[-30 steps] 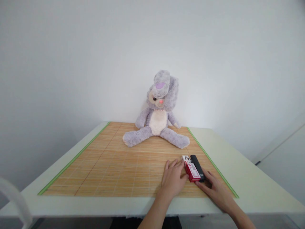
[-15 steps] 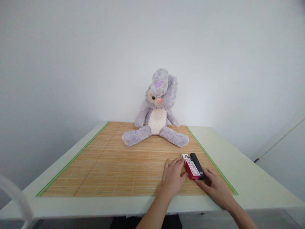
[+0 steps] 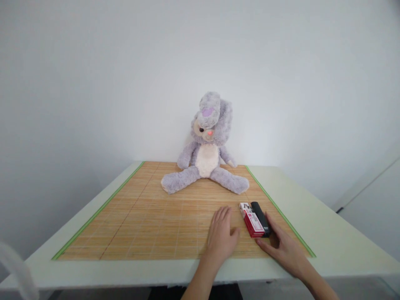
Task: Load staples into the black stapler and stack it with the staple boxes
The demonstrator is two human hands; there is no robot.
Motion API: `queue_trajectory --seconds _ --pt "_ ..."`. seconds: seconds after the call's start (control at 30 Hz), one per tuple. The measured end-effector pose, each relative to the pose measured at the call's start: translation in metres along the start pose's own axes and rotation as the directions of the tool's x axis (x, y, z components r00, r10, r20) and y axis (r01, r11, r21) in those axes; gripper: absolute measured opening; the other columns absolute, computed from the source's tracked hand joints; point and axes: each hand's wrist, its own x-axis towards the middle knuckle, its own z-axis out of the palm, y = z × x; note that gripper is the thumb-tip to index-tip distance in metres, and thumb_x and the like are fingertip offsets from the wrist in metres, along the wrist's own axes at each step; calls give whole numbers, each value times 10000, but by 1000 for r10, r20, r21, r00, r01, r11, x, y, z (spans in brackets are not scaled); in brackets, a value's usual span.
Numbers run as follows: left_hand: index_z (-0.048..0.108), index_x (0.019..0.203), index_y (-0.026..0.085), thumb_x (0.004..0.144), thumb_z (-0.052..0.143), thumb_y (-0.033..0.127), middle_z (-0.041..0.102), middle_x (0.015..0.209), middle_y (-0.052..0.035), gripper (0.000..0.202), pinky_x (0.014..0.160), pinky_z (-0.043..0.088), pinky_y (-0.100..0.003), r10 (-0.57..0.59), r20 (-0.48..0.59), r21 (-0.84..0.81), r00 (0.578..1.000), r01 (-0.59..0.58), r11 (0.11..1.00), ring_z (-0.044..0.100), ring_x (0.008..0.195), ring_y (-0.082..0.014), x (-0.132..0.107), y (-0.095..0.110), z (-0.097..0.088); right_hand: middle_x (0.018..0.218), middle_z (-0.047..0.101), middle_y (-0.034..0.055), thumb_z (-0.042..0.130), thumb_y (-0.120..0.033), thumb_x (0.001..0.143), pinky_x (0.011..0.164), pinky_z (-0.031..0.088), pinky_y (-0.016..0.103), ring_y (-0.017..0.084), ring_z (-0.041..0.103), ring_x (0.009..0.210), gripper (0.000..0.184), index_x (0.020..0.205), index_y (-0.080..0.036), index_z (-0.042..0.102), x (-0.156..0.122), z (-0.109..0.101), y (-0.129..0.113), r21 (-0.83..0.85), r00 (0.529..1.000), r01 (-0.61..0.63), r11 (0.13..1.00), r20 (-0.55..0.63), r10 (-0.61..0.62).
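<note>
A red and white card box (image 3: 252, 221) lies on the bamboo mat (image 3: 150, 216), and a black bar-shaped object (image 3: 260, 218) sits against its right side. My left hand (image 3: 221, 237) rests flat on the mat just left of the box, fingers spread and open, a small gap away from it. My right hand (image 3: 283, 246) lies on the mat beside the near end of the black object, fingers stretched flat toward the box's near corner; it holds nothing.
A grey plush rabbit (image 3: 206, 152) sits at the mat's far edge against the white wall. The mat has green side borders and lies on a pale table (image 3: 331, 233). A white curved object (image 3: 15, 266) shows at the lower left.
My left hand has slid left and back, off the red box. The right hand stays by the black object. The box and the black object have barely moved.
</note>
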Motion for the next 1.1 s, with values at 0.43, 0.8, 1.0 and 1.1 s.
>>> queue_trajectory --seconds 0.43,0.8,1.0,1.1 --pt "467 1540 330 886 520 742 333 1680 -29 774 1282 118 -583 -176 -143 436 974 221 872 216 1576 -344 -47 -83 -92 1645 403 17 464 -421 1028 1277 306 534 297 340 1538 543 1560 -323 428 -37 39 -109 31 944 301 953 -149 -293" --pt "407 1583 285 862 426 842 230 1714 -70 911 1266 83 -608 -218 -220 494 951 302 815 98 1591 -409 -47 -90 -93 1712 233 35 404 -632 1012 1258 171 638 376 179 1585 713 1634 -307 283 31 106 -156 -213 980 179 961 121 -156" --pt "389 1592 282 841 405 878 265 1704 -65 958 1265 58 -620 -193 -212 519 958 277 809 101 1589 -411 -49 -90 -96 1709 249 45 383 -718 981 1241 21 684 412 118 1587 778 1627 -291 310 33 121 -151 -299 993 116 947 50 -106" --pt "382 1595 277 845 403 872 262 1705 -72 957 1261 45 -634 -201 -214 518 956 286 806 111 1586 -419 -49 -89 -95 1709 252 39 371 -720 982 1237 6 688 414 120 1586 770 1627 -303 308 32 121 -152 -306 994 107 946 39 -100"
